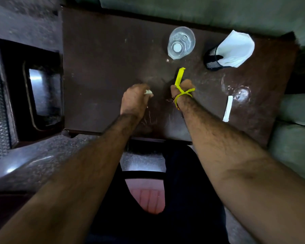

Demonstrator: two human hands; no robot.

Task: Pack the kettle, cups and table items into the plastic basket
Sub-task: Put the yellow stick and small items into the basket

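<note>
No text, label, brand or number can be read anywhere in the frame; every surface shown is plain or blurred.

A dark brown table is carrying four items, its top showing scratches and pale smears. A clear glass is standing at 12 o'clock. A black mesh holder with white napkins is sitting at 2 o'clock. A white sachet is lying at 4 o'clock.

Single head view, looking steeply down, close over dark table and forearms.
</note>
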